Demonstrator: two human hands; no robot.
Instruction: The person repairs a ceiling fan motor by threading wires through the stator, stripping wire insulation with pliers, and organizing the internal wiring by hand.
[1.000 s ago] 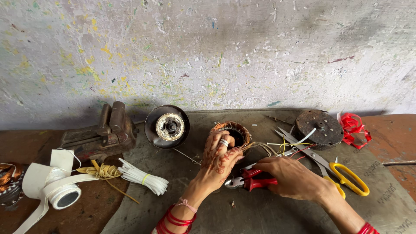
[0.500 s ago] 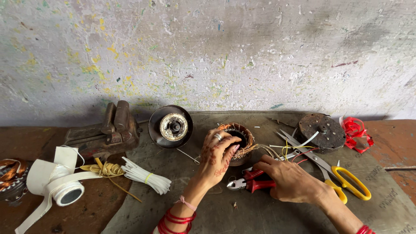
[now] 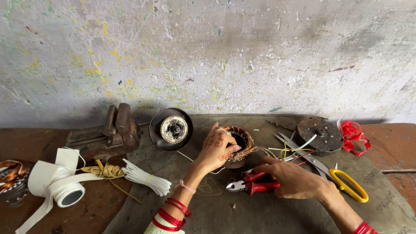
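a rough plastered wall (image 3: pixel 208 56) fills the upper half, grey-white and flecked with yellow, green and red paint. below it runs a reddish-brown workbench (image 3: pixel 390 147), partly covered by a worn grey-brown mat (image 3: pixel 268 216). the light is soft and even, without hard shadows.

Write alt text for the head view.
A person's left hand rests on a copper-wound motor stator on a grey mat, while the right hand touches red-handled pliers. Yellow-handled scissors lie right; a vise left.
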